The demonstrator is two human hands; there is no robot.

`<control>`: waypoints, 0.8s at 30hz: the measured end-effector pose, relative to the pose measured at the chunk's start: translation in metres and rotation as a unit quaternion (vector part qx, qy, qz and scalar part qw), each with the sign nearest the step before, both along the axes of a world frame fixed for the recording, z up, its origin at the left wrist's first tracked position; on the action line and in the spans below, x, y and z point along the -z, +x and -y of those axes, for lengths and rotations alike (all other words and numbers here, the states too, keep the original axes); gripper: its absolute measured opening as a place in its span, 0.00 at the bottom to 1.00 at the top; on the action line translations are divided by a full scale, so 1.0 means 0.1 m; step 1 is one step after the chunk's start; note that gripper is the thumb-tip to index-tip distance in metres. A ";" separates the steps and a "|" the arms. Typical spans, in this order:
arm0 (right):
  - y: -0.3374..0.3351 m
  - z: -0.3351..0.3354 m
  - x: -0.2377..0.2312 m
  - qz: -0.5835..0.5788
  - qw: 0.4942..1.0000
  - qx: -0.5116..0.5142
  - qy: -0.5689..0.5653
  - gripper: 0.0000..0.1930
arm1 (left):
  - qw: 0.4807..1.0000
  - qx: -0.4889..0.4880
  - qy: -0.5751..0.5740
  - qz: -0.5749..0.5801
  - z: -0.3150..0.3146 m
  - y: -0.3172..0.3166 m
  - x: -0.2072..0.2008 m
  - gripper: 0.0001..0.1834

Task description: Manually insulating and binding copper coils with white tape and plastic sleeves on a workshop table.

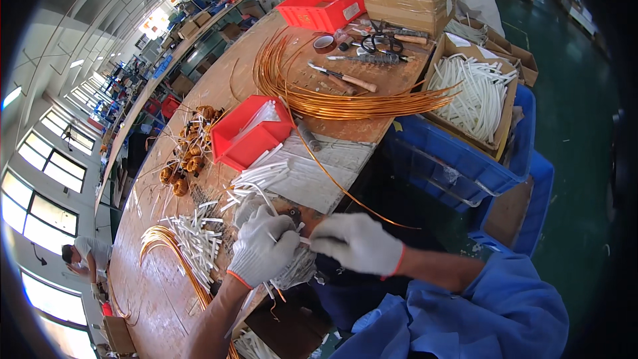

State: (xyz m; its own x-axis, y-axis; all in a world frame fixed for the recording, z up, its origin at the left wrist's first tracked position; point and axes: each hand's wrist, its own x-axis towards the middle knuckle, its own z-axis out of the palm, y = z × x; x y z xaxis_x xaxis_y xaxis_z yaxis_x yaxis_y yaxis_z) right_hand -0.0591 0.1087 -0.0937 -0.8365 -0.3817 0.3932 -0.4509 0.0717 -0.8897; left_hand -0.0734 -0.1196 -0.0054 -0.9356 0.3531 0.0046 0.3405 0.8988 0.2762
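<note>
My left hand (264,250), in a white knit glove with an orange cuff edge, is closed at the table edge, with a thin white tube (266,201) running up out of its grip. Close to its right is my right hand (359,243), gloved the same way, its fingers pressed together near a short white end between the hands. What the right fingers pinch is hidden. Beneath both hands sits a grey-white wrapped bundle (297,272). Cut white tube pieces (199,236) lie in a heap left of my left hand, beside a bundle of copper wire (174,242).
A red bin (249,149) stands ahead, near wound copper coils (193,153). Long copper wires (332,105) curve across the table, one reaching past its edge. Pliers and scissors (382,41) lie farther back. Blue crates (458,166) hold a carton of white tubes (468,93).
</note>
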 end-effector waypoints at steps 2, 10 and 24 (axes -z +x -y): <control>0.28 0.17 0.06 0.020 0.998 0.054 -0.013 0.10 | 1.000 0.002 -0.006 0.003 -0.02 -0.02 0.02 0.13; 0.04 0.14 -0.55 -0.451 0.877 0.116 0.114 0.12 | 0.998 0.043 -0.034 -0.021 0.18 -0.03 0.20 0.11; -0.81 0.01 -0.17 -0.167 0.982 -0.057 0.059 0.08 | 0.995 -0.041 -0.054 0.077 -0.08 0.01 -0.06 0.17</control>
State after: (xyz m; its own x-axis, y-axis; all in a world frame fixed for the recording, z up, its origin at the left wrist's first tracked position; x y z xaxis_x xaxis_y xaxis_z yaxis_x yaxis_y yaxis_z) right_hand -0.1396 0.1073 -0.0770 -0.6169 -0.5255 0.5860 -0.7278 0.0974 -0.6788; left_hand -0.0729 -0.1116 0.0002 -0.9479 0.2655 -0.1759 0.2251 0.9493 0.2196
